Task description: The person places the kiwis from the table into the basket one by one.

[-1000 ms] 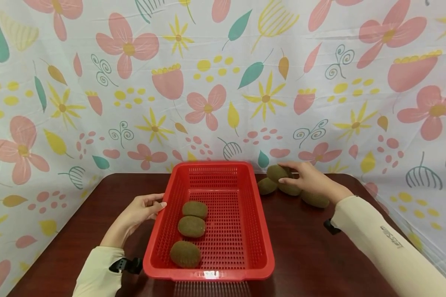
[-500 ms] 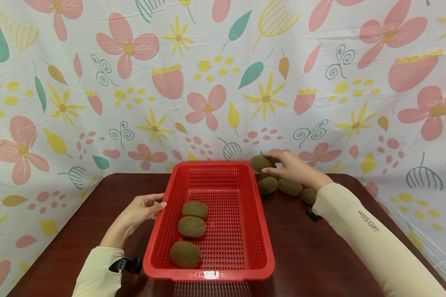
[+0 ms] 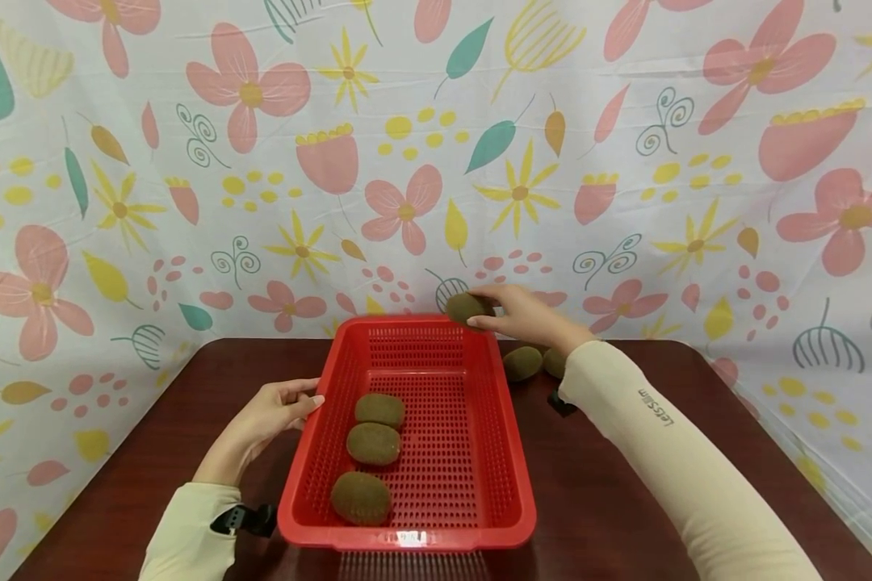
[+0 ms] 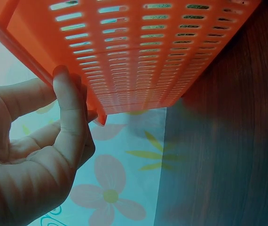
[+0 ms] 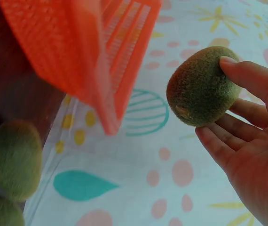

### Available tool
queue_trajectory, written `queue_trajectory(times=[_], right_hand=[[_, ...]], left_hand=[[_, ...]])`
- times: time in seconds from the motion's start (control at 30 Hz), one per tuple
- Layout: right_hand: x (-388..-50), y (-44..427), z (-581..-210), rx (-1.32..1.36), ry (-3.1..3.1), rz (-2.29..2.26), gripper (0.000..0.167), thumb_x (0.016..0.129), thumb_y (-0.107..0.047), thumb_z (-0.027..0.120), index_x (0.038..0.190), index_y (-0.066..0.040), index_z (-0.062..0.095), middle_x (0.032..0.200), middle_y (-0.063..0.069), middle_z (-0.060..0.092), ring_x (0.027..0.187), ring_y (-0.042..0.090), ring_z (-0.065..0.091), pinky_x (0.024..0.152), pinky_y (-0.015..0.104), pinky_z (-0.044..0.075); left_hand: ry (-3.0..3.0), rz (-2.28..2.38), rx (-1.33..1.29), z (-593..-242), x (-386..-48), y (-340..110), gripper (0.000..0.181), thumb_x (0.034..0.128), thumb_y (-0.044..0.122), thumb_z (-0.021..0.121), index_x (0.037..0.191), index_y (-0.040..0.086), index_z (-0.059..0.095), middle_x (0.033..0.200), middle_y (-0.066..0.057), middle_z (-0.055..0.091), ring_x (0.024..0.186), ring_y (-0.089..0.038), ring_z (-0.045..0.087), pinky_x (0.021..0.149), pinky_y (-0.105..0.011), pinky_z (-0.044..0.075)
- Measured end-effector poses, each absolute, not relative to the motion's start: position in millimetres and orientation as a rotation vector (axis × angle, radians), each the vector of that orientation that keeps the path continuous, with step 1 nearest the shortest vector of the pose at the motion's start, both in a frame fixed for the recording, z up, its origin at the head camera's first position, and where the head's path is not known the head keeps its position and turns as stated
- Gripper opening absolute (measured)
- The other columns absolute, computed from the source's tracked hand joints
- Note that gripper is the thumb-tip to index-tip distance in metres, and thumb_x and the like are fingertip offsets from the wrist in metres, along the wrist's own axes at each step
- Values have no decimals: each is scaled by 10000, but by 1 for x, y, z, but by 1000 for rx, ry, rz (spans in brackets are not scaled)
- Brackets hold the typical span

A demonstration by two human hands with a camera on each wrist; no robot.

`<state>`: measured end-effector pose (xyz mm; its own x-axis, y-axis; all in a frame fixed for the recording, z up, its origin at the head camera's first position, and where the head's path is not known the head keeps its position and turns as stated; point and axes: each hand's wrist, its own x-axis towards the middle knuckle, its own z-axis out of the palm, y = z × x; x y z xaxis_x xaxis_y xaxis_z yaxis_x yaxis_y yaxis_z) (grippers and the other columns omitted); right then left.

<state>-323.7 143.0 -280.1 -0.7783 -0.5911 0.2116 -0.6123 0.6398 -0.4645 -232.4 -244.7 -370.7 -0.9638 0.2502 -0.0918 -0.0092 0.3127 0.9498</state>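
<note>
My right hand (image 3: 526, 316) pinches a kiwi (image 3: 465, 309) above the far right corner of the red basket (image 3: 407, 539). In the right wrist view thumb and fingers hold that kiwi (image 5: 202, 87), apart from the basket (image 5: 89, 56). My left hand (image 3: 265, 420) grips the basket's left rim; the left wrist view shows this hand (image 4: 44, 136) with its fingers curled at the rim. Three kiwis lie along the basket's left side: one farther back (image 3: 380, 410), one beside it (image 3: 374, 444) and one near the front (image 3: 361, 498).
On the dark table (image 3: 589, 492), right of the basket, lies a kiwi (image 3: 523, 364) with another (image 3: 555, 363) partly hidden by my right forearm. A patterned cloth (image 3: 421, 121) hangs behind the table.
My right hand has carried its kiwi from the group at the right, up and leftwards to above the basket's far right corner. The left hand keeps its place on the rim.
</note>
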Motion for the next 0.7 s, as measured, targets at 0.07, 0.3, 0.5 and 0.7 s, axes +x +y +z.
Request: queue_trajectory(times=[0.07, 0.3, 0.5, 0.7], right_hand=[[-326, 134, -279, 1035, -2815, 826, 553, 935, -242, 645, 1399, 3, 471, 1351, 174, 538, 1227, 330, 522, 1017, 481, 417], [-337, 102, -283, 1116, -2769, 834, 529, 939, -195, 641, 1386, 32, 473, 1302, 172, 568, 1192, 305, 546, 999, 450, 436], [-346, 75, -290, 1142, -2771, 825, 460, 941, -208, 639, 1335, 7, 536, 1167, 118, 635, 1020, 227, 594, 888, 367, 481], [-349, 54, -300, 1184, -2779, 862, 425, 936, -190, 645, 1307, 0, 563, 1095, 106, 650, 936, 201, 587, 854, 342, 479]], left_hand=[[2359, 1706, 219, -372, -233, -245, 554, 965, 210, 597, 1418, -51, 414, 930, -141, 626, 778, -278, 674, 805, -425, 555], [2357, 1715, 229, -371, -234, -244, 538, 973, 189, 582, 1422, -50, 408, 908, -140, 619, 766, -271, 666, 795, -420, 558], [2350, 1720, 239, -370, -234, -244, 539, 977, 184, 576, 1425, -56, 399, 911, -136, 621, 766, -260, 666, 791, -411, 559], [2354, 1716, 232, -372, -234, -244, 539, 975, 187, 579, 1423, -56, 403, 909, -136, 618, 765, -259, 665, 789, -408, 561]])
